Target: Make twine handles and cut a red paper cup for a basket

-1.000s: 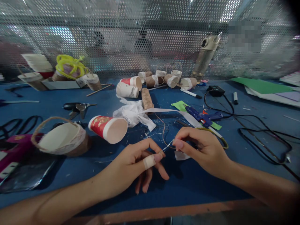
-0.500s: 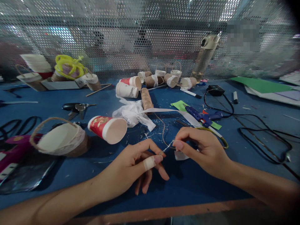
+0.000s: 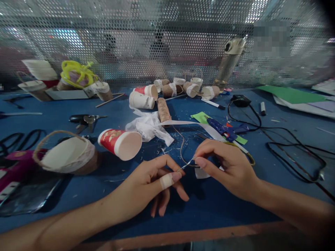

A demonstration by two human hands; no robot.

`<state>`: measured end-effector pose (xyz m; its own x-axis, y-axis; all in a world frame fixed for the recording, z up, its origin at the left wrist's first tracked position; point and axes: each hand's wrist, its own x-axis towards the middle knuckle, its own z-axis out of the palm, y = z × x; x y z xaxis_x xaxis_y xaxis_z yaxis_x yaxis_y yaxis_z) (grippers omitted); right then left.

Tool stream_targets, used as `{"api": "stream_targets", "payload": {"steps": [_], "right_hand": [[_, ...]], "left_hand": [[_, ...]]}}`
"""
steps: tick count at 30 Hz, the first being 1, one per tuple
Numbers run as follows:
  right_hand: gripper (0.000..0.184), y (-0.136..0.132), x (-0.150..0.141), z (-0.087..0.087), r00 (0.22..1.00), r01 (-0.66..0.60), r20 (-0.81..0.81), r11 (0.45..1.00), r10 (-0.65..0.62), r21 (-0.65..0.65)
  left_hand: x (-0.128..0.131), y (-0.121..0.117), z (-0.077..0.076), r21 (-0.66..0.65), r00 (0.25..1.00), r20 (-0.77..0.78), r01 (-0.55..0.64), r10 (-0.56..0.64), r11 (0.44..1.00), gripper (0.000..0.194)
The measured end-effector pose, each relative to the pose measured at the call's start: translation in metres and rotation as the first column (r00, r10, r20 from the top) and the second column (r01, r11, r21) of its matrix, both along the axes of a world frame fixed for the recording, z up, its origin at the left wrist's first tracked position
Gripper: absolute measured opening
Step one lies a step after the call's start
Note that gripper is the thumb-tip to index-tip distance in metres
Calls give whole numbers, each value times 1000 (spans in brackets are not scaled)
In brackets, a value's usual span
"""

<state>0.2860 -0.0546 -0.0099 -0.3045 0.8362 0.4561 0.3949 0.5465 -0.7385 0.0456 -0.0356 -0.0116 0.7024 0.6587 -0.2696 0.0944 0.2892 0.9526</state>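
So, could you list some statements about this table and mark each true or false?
1. The left hand and right hand pinch a thin strand. True.
2. The right hand wears the plaster. False: the left hand wears the plaster.
3. A blue glue gun lies beyond the right hand. True.
4. The gold-patterned red cup stands upright. False: that cup lies on its side.
5. The keys lie on green paper. False: the keys lie on the table.

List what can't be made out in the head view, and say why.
All in the head view:
Thin strand between the left hand and right hand: too fine to tell its material.
White scrap: partly hidden by the right hand.
Magenta tool: cut off by the left edge.
Scene behind the perforated screen: blurred, broken up by the screen.
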Motion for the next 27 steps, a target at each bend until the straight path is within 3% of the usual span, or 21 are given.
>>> {"api": "stream_targets", "payload": {"steps": [4,10,22,27], "right_hand": [[6,0,2,0,1000,-6,2,998,6,69],[28,-1,5,0,999,-29,38,959,19,283],[24,-3,2,1,994,23,100,972,-48,236],[24,1,5,0,999,-31,42,932,17,361]], "left_hand": [[-2,0,0,-8,1000,17,-5,5,1000,28],[-1,3,-2,-15,999,33,8,-8,1000,27],[-1,2,-1,-25,999,33,13,-12,1000,26],[-1,3,-3,-37,999,41,13,-11,999,29]]}}
